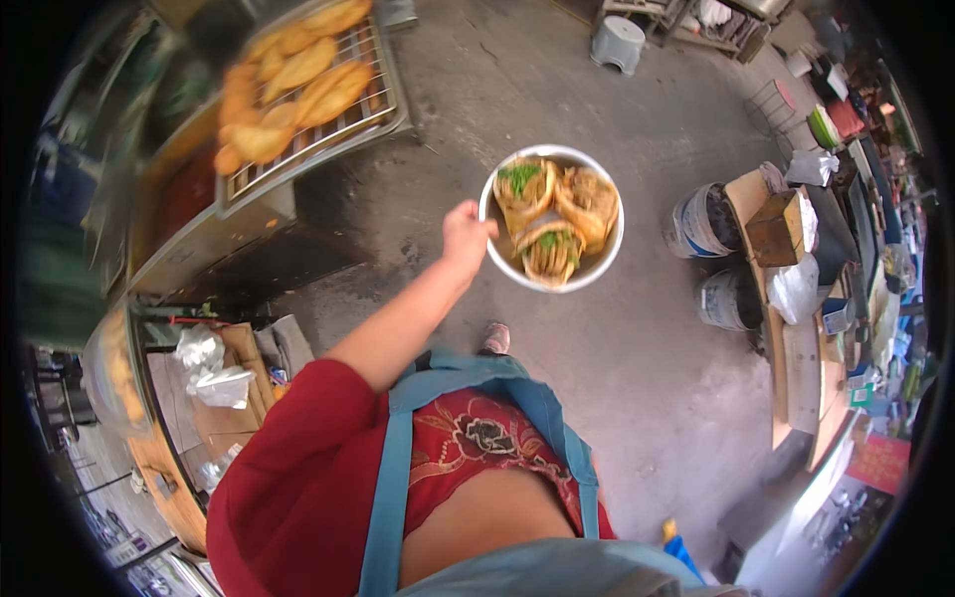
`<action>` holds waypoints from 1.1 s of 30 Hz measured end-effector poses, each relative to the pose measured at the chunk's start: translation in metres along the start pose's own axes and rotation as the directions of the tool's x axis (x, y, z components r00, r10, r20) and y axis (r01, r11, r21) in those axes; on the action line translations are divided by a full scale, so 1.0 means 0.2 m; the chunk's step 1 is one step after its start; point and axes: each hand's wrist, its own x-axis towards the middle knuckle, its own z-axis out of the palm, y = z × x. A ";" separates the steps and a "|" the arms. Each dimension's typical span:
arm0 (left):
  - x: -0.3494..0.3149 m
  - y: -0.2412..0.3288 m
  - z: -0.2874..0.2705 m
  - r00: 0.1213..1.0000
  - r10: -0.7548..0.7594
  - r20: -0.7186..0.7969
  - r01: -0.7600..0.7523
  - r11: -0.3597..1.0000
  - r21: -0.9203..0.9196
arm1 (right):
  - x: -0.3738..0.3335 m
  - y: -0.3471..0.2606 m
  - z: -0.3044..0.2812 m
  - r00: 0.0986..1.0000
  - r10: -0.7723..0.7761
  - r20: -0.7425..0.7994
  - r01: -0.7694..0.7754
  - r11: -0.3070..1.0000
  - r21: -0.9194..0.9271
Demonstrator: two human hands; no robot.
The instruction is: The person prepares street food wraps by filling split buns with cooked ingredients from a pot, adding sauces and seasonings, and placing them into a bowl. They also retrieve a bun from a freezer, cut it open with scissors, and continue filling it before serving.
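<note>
Out in front of me, my left hand (468, 241) grips the left rim of a round metal bowl (603, 265), its fingers closed at the edge. Three rolled, filled wraps stand close together inside it. One wrap (523, 187) at the upper left shows chopped greens. Brownish filling tops the wrap (589, 199) on the right. Greens and pale strips stick out of the nearest wrap (551, 257). Below the bowl there is only floor. My right hand does not appear.
Golden fried dough pieces (306, 72) lie on a wire rack (374, 107) at the upper left. Two buckets (724, 300) stand beside a cluttered wooden bench (774, 343) on the right. A grey plastic stool (618, 45) is at the far side. Cardboard and plastic bags (221, 386) sit on the left.
</note>
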 end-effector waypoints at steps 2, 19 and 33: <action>0.27 0.06 0.14 0.999 0.005 -0.037 -0.008 0.998 -0.069 | 0.16 -0.35 -0.54 0.982 0.006 -0.191 0.023 0.989 0.146; 2.48 0.59 0.85 0.909 0.095 -0.406 -0.133 0.989 -0.067 | 0.64 -1.06 -2.69 0.991 0.057 -0.124 -0.061 0.998 -0.026; 4.94 1.04 1.45 0.928 -0.048 -0.370 -0.057 0.962 -0.267 | 2.92 -3.64 -6.11 0.601 -0.565 -0.565 0.584 0.794 -0.172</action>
